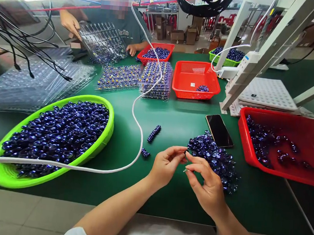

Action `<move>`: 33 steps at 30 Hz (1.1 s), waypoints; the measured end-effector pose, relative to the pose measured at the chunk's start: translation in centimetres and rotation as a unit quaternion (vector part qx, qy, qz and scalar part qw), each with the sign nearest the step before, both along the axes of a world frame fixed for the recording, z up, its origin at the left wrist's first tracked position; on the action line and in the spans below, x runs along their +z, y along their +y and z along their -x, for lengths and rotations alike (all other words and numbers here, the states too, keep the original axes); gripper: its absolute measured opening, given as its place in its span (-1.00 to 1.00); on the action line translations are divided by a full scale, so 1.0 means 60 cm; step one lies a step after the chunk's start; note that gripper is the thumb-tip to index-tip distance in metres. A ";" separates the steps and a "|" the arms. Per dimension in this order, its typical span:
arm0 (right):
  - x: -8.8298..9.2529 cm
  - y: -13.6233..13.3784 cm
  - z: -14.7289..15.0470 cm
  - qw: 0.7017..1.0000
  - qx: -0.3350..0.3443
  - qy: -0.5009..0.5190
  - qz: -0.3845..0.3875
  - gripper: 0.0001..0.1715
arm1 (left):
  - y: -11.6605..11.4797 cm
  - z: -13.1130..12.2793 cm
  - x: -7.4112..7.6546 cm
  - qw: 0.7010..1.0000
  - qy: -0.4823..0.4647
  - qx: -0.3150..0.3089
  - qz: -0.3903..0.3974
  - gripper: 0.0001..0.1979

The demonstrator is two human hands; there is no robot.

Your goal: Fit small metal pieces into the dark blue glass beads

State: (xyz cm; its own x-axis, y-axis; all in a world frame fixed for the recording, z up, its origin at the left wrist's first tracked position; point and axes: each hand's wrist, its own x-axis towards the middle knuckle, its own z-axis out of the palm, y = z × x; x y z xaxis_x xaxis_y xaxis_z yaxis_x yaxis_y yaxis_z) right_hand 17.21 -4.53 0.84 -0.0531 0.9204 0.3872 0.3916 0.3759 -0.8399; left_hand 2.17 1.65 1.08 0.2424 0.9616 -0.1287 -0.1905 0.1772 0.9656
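My left hand (165, 165) is closed in a pinch on a small dark part (186, 154), mostly hidden by the fingertips. My right hand (207, 183) meets it there, its index fingertip touching the same part. Between the right thumb and another finger sits a tiny shiny piece (186, 170), too small to name. A loose pile of shiny dark-blue ring-like parts (216, 158) lies just beyond my right hand. Left of my hands, a stacked row of these parts (154, 133) and a shorter row (145, 153) rest on the green table (121, 187).
A full green basket (109, 128) stands left, crossed by a white cable (138, 125). A phone (219, 130) and a red bin (243, 138) are at right. Farther back are a red basket (197, 68), filled clear trays (156, 81) and a person's hand (69, 23) holding a tray.
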 end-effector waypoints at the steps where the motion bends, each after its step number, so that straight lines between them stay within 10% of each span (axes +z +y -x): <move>1: -0.001 -0.001 0.001 1.000 0.003 0.009 0.013 -0.80 | -0.001 0.002 -0.002 1.000 0.002 -0.014 -0.002 -0.76; 11: -0.010 -0.002 -0.017 0.974 0.021 0.160 0.162 -0.90 | 0.005 0.026 -0.020 0.989 0.088 -0.080 -0.088 -0.75; 19: -0.002 0.009 -0.022 0.986 -0.018 0.082 0.143 -0.88 | 0.005 0.035 -0.015 0.949 0.130 -0.192 -0.214 -0.72; 33: -0.016 0.011 -0.018 0.956 -0.014 0.153 0.248 -0.84 | 0.000 0.033 -0.027 0.918 0.128 -0.188 -0.325 -0.69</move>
